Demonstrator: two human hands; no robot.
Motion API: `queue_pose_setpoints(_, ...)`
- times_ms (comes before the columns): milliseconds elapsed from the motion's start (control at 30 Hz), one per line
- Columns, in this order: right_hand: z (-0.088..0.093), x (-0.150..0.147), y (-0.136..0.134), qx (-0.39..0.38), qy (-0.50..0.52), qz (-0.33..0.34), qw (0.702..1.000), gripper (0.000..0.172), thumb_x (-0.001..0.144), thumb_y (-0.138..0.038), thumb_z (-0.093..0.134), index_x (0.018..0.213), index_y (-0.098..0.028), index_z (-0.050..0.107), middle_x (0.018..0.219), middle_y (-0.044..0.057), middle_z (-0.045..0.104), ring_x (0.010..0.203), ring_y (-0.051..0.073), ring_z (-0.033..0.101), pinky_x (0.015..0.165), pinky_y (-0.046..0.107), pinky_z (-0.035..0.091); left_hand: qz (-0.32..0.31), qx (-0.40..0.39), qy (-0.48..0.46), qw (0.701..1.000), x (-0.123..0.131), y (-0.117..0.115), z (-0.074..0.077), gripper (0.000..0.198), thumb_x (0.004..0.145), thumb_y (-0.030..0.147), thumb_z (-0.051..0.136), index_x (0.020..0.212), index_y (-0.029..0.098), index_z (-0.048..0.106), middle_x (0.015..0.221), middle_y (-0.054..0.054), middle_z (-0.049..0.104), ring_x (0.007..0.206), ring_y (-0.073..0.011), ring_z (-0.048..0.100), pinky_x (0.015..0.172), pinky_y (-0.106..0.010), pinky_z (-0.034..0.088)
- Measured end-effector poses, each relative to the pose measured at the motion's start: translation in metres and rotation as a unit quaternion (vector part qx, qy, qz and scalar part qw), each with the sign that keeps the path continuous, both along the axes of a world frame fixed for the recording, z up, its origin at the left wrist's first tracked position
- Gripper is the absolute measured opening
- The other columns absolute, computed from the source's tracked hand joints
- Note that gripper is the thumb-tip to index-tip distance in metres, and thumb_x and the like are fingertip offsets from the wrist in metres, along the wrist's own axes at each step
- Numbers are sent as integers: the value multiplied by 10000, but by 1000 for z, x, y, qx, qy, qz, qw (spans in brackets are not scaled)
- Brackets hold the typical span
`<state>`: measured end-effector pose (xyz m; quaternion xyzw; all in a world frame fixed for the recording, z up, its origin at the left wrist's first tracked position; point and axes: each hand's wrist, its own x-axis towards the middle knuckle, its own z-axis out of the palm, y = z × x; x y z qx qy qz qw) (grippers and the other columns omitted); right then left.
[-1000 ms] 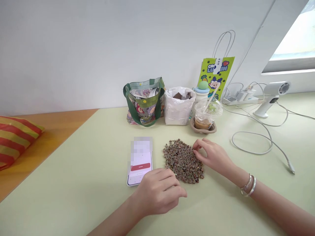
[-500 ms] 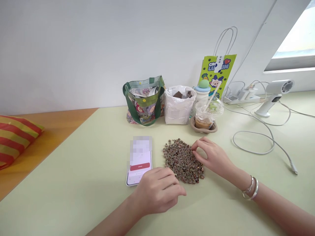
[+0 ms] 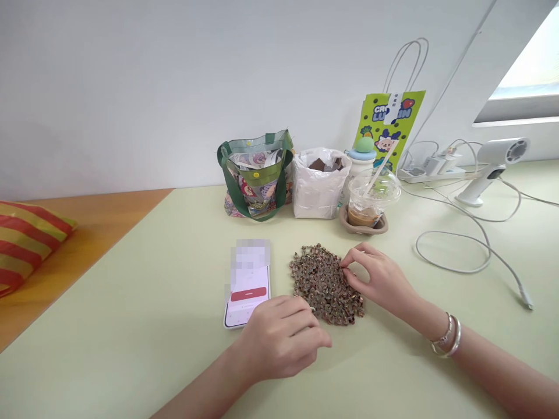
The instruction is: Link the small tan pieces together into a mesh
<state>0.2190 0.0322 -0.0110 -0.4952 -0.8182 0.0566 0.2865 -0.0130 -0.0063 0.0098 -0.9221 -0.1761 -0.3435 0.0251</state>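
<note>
A heap of small bronze-brown metal pieces with round heads and short stems point(image 3: 325, 282) lies on the table in front of me. My right hand point(image 3: 378, 276) reaches in from the right, thumb and forefinger pinched at the heap's right edge. Whatever is between those tips is too small to make out. Just left of the heap's near edge, my left hand point(image 3: 283, 337) is closed with its fingers curled. A tiny pale bit shows by its forefinger, but its grip is hidden. This hand covers the lower right corner of a phone point(image 3: 248, 285) with a lit screen.
Along the wall stand a green-handled clear bag point(image 3: 255, 177), a white bag point(image 3: 318, 189), a bottle point(image 3: 361, 163), a green paper bag point(image 3: 391, 125) and a plastic cup point(image 3: 369, 203) in a cardboard holder. A white cable point(image 3: 454, 270) and handheld fan point(image 3: 493, 169) are on the right.
The view has shifted slightly, so the things at the back appear a little higher and further right. Both hands keep nearly the same pose and place.
</note>
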Motion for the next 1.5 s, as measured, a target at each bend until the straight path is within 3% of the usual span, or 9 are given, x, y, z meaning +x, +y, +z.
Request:
queue_pose_setpoints(400,2,1,-1,-21,-21,26,999,136,811,-145,478,878,-223,567,829,27,641,832,190,562,753,349,455,2,-1,-5,1000,0,0,-1,202,743,51,458,747,211,581,632,55,617,648,-103,544,592,-217,450)
queue_pose_setpoints(667,3,0,-2,-14,-37,45,998,20,823,-221,508,821,-214,526,795,31,645,813,210,552,745,383,437,3,-6,2,1000,0,-1,1,205,748,50,459,757,212,585,649,55,619,656,-100,555,611,-218,457)
queue_pose_setpoints(1267,0,-1,-3,-31,29,18,999,91,771,-130,505,790,-217,526,788,23,600,774,181,562,707,331,463,1,-4,-8,1000,1,0,0,204,732,32,477,749,207,581,647,65,628,644,-102,556,596,-218,461)
queue_pose_setpoints(1500,4,-6,-8,11,81,62,995,105,791,-111,473,798,-213,496,778,29,580,761,178,546,688,324,460,4,-1,-12,1000,0,0,-2,202,741,41,468,766,206,582,648,57,622,652,-105,548,596,-219,456)
